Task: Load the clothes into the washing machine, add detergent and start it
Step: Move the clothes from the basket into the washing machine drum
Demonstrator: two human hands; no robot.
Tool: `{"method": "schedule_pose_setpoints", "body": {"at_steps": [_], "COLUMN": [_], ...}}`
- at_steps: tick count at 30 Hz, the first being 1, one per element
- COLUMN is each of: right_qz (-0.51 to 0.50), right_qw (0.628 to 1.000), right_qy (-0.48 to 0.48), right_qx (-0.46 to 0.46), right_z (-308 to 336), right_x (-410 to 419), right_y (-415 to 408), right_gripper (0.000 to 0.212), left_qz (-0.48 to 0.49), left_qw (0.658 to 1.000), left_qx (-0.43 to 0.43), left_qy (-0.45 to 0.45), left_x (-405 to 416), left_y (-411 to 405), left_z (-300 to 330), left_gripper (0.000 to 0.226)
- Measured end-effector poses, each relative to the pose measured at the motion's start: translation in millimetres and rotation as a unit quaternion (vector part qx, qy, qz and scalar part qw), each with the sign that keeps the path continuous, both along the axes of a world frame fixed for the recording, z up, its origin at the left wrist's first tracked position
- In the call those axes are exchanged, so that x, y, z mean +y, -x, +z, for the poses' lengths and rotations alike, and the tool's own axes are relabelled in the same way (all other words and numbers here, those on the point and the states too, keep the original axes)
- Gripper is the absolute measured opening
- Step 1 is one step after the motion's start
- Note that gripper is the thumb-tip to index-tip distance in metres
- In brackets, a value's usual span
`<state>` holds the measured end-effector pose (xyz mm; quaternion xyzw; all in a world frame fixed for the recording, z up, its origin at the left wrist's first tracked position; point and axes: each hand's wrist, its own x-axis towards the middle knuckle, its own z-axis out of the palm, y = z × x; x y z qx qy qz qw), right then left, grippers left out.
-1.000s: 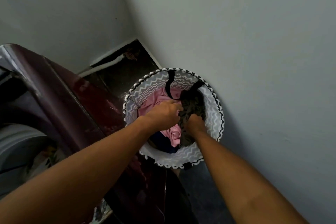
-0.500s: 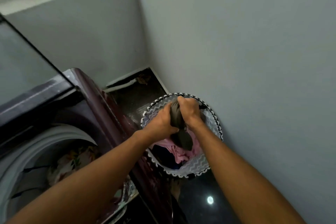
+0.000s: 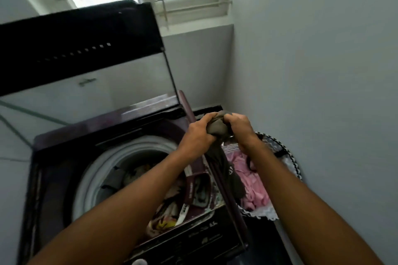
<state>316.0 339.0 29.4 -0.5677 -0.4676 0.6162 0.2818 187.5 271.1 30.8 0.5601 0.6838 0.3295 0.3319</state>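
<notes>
Grey-brown cloth [image 3: 217,128] sits bunched between my left hand [image 3: 199,133] and right hand [image 3: 242,128], both curled tight round it, its dark tail hanging over the washing machine [image 3: 64,157] edge beside the laundry basket [image 3: 288,157] of pink clothes [image 3: 252,180], lid [image 3: 86,49] raised.

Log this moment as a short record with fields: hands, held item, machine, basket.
left hand: grips the dark garment
right hand: grips the same garment
dark garment: bunched between both hands, its tail hanging over the machine's right edge
washing machine: lid raised, clothes in the drum
laundry basket: right of the machine, pink clothing inside
</notes>
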Motion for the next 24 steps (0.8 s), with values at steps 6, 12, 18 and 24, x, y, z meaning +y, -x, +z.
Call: {"method": "schedule_pose_setpoints", "body": {"at_steps": [6, 12, 18, 24], "right_qz": [0.178, 0.274, 0.249, 0.268], "right_qw": [0.961, 0.880, 0.806, 0.852], "right_qy": [-0.018, 0.010, -0.251, -0.277], "right_qx": [-0.210, -0.388, -0.474, -0.355], "right_z": [-14.3, -22.1, -4.4, 11.1], "right_x": [-24.5, -43.1, -70.9, -100.0], "right_y": [27.5, 49.8, 86.9, 136.6], "right_gripper": [0.025, 0.080, 0.029, 0.013], "left_qz": [0.045, 0.090, 0.130, 0.146], "left_qw": [0.999, 0.992, 0.983, 0.980], "left_qx": [0.013, 0.074, 0.127, 0.138], "left_qy": [-0.019, -0.044, -0.036, -0.003], "left_x": [-38.1, -80.5, -112.1, -135.8], "left_y": [66.2, 119.0, 148.2, 170.6], "left_z": [34.6, 53.9, 45.8, 39.5], "left_gripper": [0.051, 0.055, 0.051, 0.049]}}
